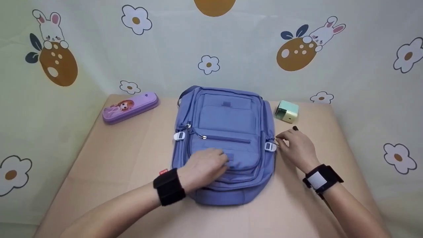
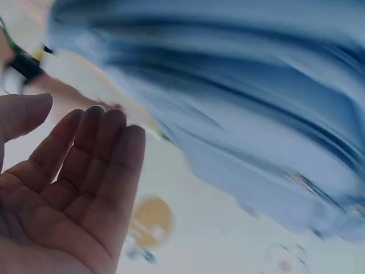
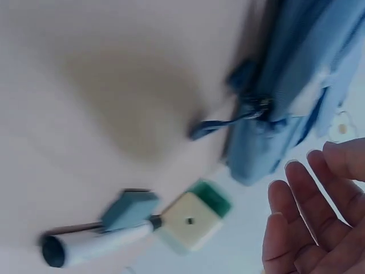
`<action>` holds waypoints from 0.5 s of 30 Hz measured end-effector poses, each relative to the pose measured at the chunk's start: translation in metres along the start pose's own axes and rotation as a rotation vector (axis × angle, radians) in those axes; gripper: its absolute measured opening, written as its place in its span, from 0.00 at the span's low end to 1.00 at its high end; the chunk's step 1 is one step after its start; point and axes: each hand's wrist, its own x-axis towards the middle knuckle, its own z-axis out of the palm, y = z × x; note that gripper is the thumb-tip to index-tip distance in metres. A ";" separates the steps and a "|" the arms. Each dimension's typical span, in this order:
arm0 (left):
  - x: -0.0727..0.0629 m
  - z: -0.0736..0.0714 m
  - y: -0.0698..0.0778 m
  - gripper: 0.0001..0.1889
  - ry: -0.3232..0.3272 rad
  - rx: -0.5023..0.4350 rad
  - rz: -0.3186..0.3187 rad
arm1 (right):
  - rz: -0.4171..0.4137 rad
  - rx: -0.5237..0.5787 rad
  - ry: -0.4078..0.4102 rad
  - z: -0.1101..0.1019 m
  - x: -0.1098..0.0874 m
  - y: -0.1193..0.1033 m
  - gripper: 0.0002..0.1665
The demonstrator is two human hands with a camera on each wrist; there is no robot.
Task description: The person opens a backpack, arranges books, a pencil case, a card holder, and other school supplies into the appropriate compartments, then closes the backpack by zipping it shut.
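The blue backpack (image 1: 228,117) lay front up, mid-bench (image 1: 142,152). The left hand (image 1: 206,167) was over its lower pocket (image 1: 244,160), fingers extended, thumb apart; contact could not be told. The right hand (image 1: 299,147) was just beside a white buckle (image 1: 270,147), fingers loosely bent, unclasped. A purple case (image 1: 132,107) lay left, a mint box (image 1: 288,110) right.

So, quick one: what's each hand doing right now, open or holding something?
Left hand: open, fingers relaxed, holding nothing, over the front of the backpack.
Right hand: open, holding nothing, beside the backpack.
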 end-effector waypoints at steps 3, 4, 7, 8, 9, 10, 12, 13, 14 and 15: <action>-0.008 -0.006 -0.029 0.06 0.057 0.025 -0.090 | -0.082 0.017 0.032 -0.002 0.006 -0.014 0.05; -0.011 -0.006 -0.039 0.05 0.072 0.038 -0.122 | -0.110 0.025 0.039 -0.002 0.008 -0.019 0.05; -0.016 -0.007 -0.066 0.04 0.114 0.063 -0.206 | -0.174 0.042 0.035 0.000 0.016 -0.035 0.05; -0.017 -0.007 -0.074 0.04 0.129 0.070 -0.228 | -0.189 0.049 0.027 0.001 0.019 -0.041 0.05; -0.019 -0.006 -0.082 0.03 0.141 0.073 -0.246 | -0.202 0.055 0.018 0.002 0.021 -0.047 0.05; -0.020 -0.006 -0.089 0.03 0.150 0.082 -0.262 | -0.212 0.060 0.007 0.003 0.024 -0.052 0.06; -0.021 -0.005 -0.102 0.02 0.163 0.088 -0.291 | -0.227 0.065 -0.016 0.005 0.030 -0.064 0.07; -0.021 -0.005 -0.108 0.02 0.164 0.095 -0.307 | -0.236 0.068 -0.033 0.005 0.033 -0.069 0.08; -0.021 -0.004 -0.113 0.03 0.158 0.097 -0.325 | -0.244 0.069 -0.048 0.006 0.036 -0.074 0.08; -0.021 -0.004 -0.117 0.04 0.148 0.096 -0.349 | -0.252 0.068 -0.062 0.007 0.040 -0.080 0.08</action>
